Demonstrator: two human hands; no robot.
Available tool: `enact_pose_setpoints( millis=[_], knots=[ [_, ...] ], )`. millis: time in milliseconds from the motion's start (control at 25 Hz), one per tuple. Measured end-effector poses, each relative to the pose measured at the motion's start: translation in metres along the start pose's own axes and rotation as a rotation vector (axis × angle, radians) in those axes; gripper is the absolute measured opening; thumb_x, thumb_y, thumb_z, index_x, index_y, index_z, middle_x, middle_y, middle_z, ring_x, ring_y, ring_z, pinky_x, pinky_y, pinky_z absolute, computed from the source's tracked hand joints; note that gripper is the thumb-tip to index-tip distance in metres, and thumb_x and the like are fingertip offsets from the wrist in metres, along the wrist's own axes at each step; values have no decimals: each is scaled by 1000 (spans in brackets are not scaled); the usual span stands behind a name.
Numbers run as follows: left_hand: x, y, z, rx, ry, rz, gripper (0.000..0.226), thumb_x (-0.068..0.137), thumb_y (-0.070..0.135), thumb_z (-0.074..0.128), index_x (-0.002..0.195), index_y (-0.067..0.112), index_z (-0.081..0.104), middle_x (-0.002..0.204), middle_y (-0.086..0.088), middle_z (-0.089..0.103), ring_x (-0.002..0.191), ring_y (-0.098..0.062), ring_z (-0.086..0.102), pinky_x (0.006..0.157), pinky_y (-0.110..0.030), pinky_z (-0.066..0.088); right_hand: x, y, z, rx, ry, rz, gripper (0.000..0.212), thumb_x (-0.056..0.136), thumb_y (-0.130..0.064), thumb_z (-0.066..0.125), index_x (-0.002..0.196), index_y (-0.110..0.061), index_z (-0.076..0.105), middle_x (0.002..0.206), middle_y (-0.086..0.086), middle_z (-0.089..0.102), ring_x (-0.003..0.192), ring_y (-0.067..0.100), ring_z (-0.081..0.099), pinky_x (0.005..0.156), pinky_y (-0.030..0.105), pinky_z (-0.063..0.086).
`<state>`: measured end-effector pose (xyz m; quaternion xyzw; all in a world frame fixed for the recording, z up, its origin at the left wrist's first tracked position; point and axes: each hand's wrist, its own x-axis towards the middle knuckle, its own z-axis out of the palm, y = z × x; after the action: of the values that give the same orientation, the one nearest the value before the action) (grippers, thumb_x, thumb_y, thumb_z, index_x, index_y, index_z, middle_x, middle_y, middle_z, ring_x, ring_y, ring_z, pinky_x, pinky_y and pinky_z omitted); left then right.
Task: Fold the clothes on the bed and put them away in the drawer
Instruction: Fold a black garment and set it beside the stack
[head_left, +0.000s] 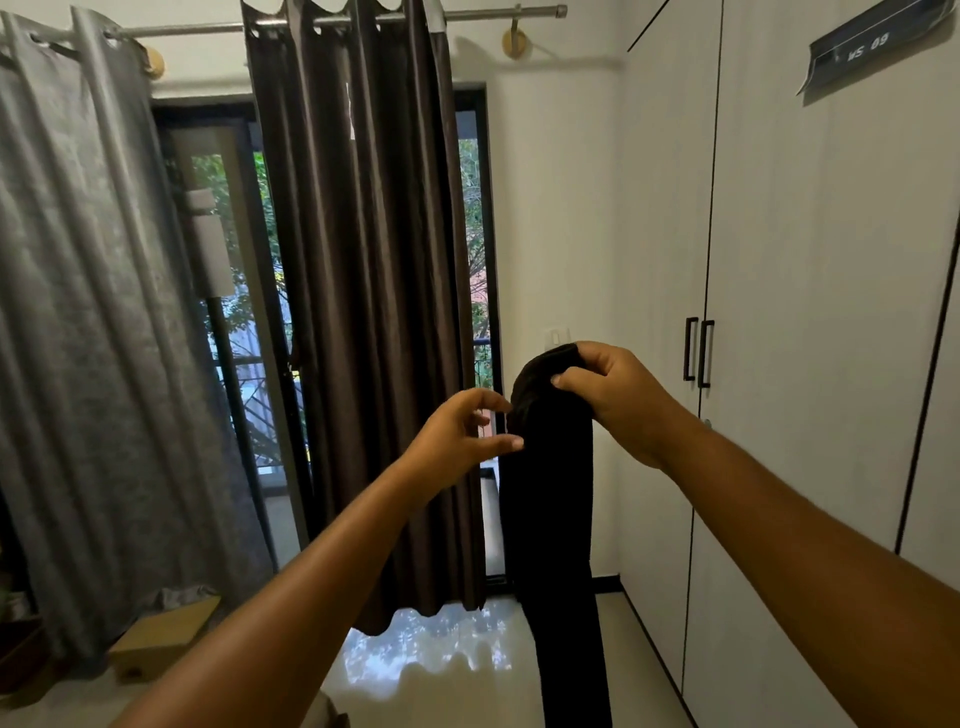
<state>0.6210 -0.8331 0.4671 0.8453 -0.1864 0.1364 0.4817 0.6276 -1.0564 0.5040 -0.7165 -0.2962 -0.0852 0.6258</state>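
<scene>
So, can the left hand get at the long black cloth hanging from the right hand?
Probably yes: the left hand is open just beside the long black cloth, fingers almost at its edge, nothing between them; the right hand grips only its top.

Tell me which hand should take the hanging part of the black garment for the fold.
Left. The right hand grips the garment at its top, holding it up. The left hand is free and open, fingertips at the garment's left edge, so it can likely catch the hanging part.
</scene>
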Motion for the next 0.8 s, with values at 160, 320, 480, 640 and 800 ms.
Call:
enact_pose_setpoints(
  millis=[160, 320, 480, 640, 800],
  knots=[
    [-9, -6, 9, -18, -70, 66, 55, 82, 26, 81, 130, 33, 54, 135, 9, 53, 125, -11, 51, 85, -22, 55, -7, -2, -15, 160, -55, 49, 19, 99, -4, 46, 101, -6, 65, 95, 16, 64, 95, 29, 63, 83, 33, 56],
    [-12, 1, 19, -29, -123, 50, 58, 83, 31, 79, 133, 40, 50, 144, 8, 45, 131, -12, 46, 98, -30, 52, -14, 3, -35, 337, -104, 82, 18, 84, -13, 49, 97, -5, 59, 91, 14, 56, 92, 28, 55, 81, 36, 51],
    [-15, 3, 31, -319, -180, -86, 26, 92, 20, 71, 110, 10, 55, 116, -14, 66, 106, -25, 67, 94, -42, 54, -19, 9, -49, 369, -141, 111, 18, 88, -11, 45, 98, -4, 59, 89, 14, 55, 89, 28, 56, 79, 36, 52],
    [-19, 14, 29, -583, -93, -144, 16, 95, 4, 63, 103, 14, 52, 98, -12, 66, 82, -23, 70, 72, -32, 60, -28, 8, -61, 179, -91, 192, 26, 100, -1, 39, 100, -3, 65, 86, 14, 62, 84, 28, 60, 77, 36, 55],
    [-29, 41, 8, -589, -94, -164, 34, 89, 1, 67, 119, 14, 56, 109, -17, 66, 89, -27, 72, 71, -32, 61, -38, 4, -80, 12, -52, 221, 23, 100, -3, 50, 111, -4, 70, 104, 19, 72, 105, 37, 70, 82, 36, 62]
  ],
)
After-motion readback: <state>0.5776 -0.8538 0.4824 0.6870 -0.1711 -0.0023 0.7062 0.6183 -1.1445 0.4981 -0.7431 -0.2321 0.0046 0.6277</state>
